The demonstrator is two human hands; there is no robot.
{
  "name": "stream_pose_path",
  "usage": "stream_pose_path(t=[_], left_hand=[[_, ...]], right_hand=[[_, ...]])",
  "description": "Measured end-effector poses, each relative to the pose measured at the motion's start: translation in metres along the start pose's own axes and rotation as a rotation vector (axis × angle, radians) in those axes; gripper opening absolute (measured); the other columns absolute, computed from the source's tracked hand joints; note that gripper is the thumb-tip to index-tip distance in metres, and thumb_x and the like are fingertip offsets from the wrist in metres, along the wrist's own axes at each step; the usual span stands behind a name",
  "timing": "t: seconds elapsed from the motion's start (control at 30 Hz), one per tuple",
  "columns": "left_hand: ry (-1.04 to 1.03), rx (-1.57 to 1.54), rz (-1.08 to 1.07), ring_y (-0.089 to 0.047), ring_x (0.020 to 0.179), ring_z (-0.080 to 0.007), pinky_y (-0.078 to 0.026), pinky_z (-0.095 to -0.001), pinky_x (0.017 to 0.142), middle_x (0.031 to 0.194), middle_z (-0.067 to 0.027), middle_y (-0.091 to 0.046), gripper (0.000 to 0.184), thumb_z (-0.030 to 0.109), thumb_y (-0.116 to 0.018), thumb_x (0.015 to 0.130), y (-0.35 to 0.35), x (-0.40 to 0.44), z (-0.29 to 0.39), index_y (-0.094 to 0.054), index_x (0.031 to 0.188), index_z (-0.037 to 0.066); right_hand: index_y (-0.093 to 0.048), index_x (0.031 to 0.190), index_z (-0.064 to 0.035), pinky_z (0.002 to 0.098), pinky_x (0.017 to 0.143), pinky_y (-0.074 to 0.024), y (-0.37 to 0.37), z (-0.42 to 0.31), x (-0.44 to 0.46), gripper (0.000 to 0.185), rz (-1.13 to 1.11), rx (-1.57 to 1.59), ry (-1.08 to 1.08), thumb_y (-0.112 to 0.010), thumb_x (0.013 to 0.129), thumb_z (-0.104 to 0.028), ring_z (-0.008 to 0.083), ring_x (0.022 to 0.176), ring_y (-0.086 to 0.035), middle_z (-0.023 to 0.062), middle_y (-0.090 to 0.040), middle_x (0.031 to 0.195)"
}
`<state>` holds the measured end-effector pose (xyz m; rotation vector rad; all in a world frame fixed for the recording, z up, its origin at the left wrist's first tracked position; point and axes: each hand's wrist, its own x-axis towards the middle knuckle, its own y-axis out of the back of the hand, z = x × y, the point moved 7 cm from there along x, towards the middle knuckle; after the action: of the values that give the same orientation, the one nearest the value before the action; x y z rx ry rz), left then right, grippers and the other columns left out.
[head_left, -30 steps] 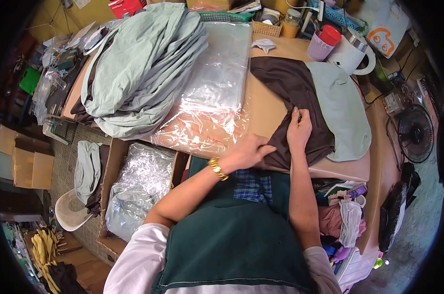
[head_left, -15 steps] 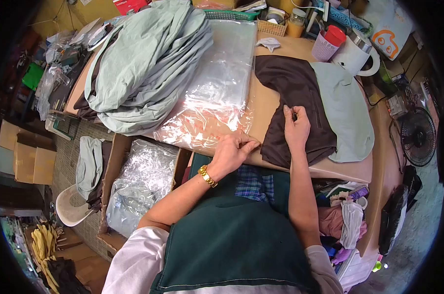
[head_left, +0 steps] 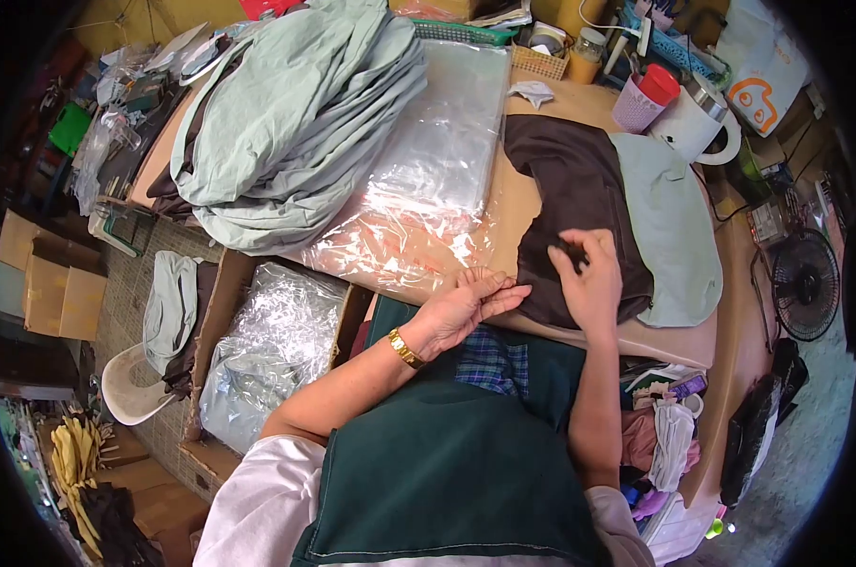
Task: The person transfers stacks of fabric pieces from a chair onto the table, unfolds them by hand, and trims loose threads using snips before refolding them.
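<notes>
A dark brown cloth piece (head_left: 579,198) lies on the table, joined or laid against a pale grey-green cloth piece (head_left: 674,227) on its right. My left hand (head_left: 467,300) is at the brown cloth's lower left edge, fingers stretched out and nothing plainly held. Over the brown cloth, my right hand (head_left: 593,283) is curled, thumb and fingers around a small dark object that I cannot make out against the cloth. Clear plastic bags (head_left: 447,142) lie flat left of the cloth.
A large heap of grey-green cloth (head_left: 286,132) covers the table's left part. A pink cup (head_left: 638,106), a white kettle (head_left: 692,123) and a wicker basket (head_left: 541,59) stand at the back. A black fan (head_left: 806,283) is at right. Below stands a box (head_left: 218,331) of plastic bags.
My right hand has moved slightly down and right, its fingers spreading wider. My left hand's pinched fingers have straightened at the cloth's edge. The view has shifted slightly.
</notes>
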<state>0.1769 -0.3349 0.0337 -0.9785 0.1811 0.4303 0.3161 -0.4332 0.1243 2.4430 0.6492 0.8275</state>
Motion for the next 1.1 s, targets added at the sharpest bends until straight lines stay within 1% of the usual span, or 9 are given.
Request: stream_pose_path(t=[0.1,0.17,0.2,0.27,0.4,0.5,0.8,1.0,1.1], left_hand=[[-0.020,0.072,-0.034,-0.065,0.106,-0.0237,-0.056,-0.0288,0.091,0.100,-0.0144,-0.065,0.021,0.011,-0.053,0.099,-0.006,0.000,0.003,-0.059,0.101,-0.010],[-0.033,0.082,-0.037,-0.066,0.102,-0.0220,-0.057,-0.0280,0.090,0.098,-0.0133,-0.065,0.021,0.011,-0.054,0.099,-0.009,0.000,0.002,-0.060,0.101,-0.009],[-0.049,0.090,-0.039,-0.067,0.099,-0.0204,-0.057,-0.0272,0.088,0.096,-0.0122,-0.066,0.021,0.011,-0.054,0.099,-0.010,0.000,0.002,-0.060,0.101,-0.009],[-0.055,0.091,-0.035,-0.068,0.097,-0.0191,-0.057,-0.0262,0.087,0.096,-0.0118,-0.066,0.021,0.012,-0.055,0.099,-0.007,0.000,0.000,-0.061,0.101,-0.008],[-0.071,0.100,-0.014,-0.067,0.095,-0.0212,-0.057,-0.0300,0.089,0.097,-0.0126,-0.066,0.023,0.011,-0.055,0.098,-0.006,0.000,0.002,-0.061,0.104,-0.010],[-0.082,0.104,-0.028,-0.067,0.096,-0.0199,-0.057,-0.0289,0.089,0.097,-0.0122,-0.066,0.022,0.012,-0.055,0.098,-0.006,0.000,0.001,-0.061,0.103,-0.009],[-0.084,0.157,-0.044,-0.067,0.099,-0.0199,-0.055,-0.0291,0.092,0.101,-0.0125,-0.065,0.020,0.011,-0.054,0.098,-0.007,-0.002,0.002,-0.061,0.100,-0.007],[-0.102,0.166,-0.044,-0.066,0.100,-0.0198,-0.055,-0.0290,0.092,0.101,-0.0113,-0.064,0.018,0.012,-0.053,0.099,-0.010,-0.003,0.001,-0.059,0.098,-0.005],[-0.104,0.202,-0.085,-0.065,0.100,-0.0181,-0.055,-0.0290,0.093,0.100,-0.0107,-0.064,0.018,0.012,-0.052,0.100,-0.014,-0.006,0.000,-0.059,0.097,-0.004]], right_hand=[[-0.066,0.093,-0.0063,0.0349,0.070,-0.0472,0.016,-0.036,-0.016,0.021,-0.151,-0.147,0.037,-0.076,0.076,-0.013,0.0282,0.074,-0.061,0.0084,-0.056,0.086],[-0.067,0.091,-0.0062,0.0364,0.066,-0.0459,0.017,-0.053,-0.025,0.024,-0.211,-0.241,0.192,-0.078,0.070,-0.012,0.0267,0.072,-0.060,0.0075,-0.055,0.084],[-0.067,0.091,-0.0062,0.0364,0.066,-0.0459,0.017,-0.053,-0.027,0.024,-0.210,-0.244,0.190,-0.078,0.070,-0.012,0.0267,0.072,-0.060,0.0075,-0.055,0.084],[-0.067,0.089,-0.0061,0.0363,0.062,-0.0437,0.015,-0.069,-0.032,0.026,-0.178,-0.307,0.401,-0.079,0.067,-0.012,0.0235,0.068,-0.058,0.0061,-0.053,0.081],[-0.066,0.089,-0.0067,0.0340,0.062,-0.0425,0.005,-0.073,-0.035,0.024,-0.194,-0.413,0.451,-0.077,0.068,-0.013,0.0212,0.073,-0.058,0.0053,-0.051,0.082],[-0.065,0.088,-0.0068,0.0338,0.062,-0.0425,0.001,-0.074,-0.038,0.022,-0.187,-0.468,0.463,-0.076,0.070,-0.014,0.0207,0.076,-0.058,0.0051,-0.051,0.083],[-0.064,0.090,-0.0069,0.0344,0.062,-0.0433,0.005,-0.072,-0.037,0.024,-0.182,-0.453,0.377,-0.075,0.070,-0.013,0.0215,0.075,-0.058,0.0054,-0.051,0.085],[-0.063,0.090,-0.0066,0.0351,0.061,-0.0439,0.002,-0.081,-0.037,0.022,-0.174,-0.486,0.472,-0.074,0.071,-0.012,0.0222,0.073,-0.059,0.0060,-0.051,0.086],[-0.062,0.090,-0.0066,0.0379,0.063,-0.0456,-0.004,-0.068,-0.036,0.021,-0.216,-0.430,0.423,-0.073,0.074,-0.013,0.0244,0.077,-0.061,0.0067,-0.052,0.088]])
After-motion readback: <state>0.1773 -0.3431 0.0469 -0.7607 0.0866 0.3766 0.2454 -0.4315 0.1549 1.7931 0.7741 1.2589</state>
